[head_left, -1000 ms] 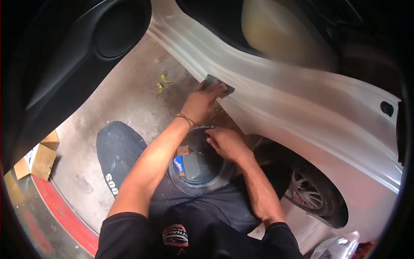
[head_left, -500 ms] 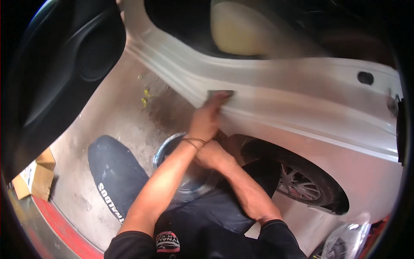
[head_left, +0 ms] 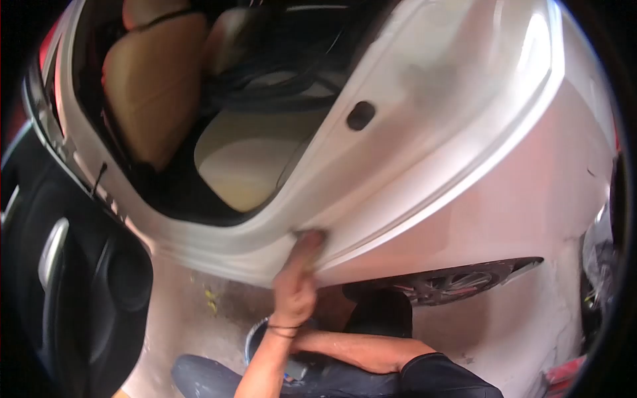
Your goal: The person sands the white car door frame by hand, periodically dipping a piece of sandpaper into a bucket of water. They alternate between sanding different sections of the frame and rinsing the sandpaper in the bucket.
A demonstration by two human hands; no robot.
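My left hand (head_left: 295,288), with a dark band round its wrist, reaches up to the pale car body (head_left: 265,242). Its motion-blurred fingers press a small dark thing (head_left: 312,235) against the door sill, below the rear door opening; what it is I cannot make out. My right forearm (head_left: 371,350) comes in from the right, and its hand is mostly hidden behind my left wrist. A round bucket-like container (head_left: 255,337) with a bluish rim stands between my legs, just under both wrists.
An open car door (head_left: 86,265) with a dark inner panel fills the left side. Tan seats (head_left: 156,86) show inside the car. The rear wheel (head_left: 444,285) is below right, beside my knee. Small yellow scraps (head_left: 211,302) lie on the floor.
The view has tilted up and turned right, showing more of the seats and rear body. My left hand is still at the sill with the dark thing. My right hand is now more hidden.
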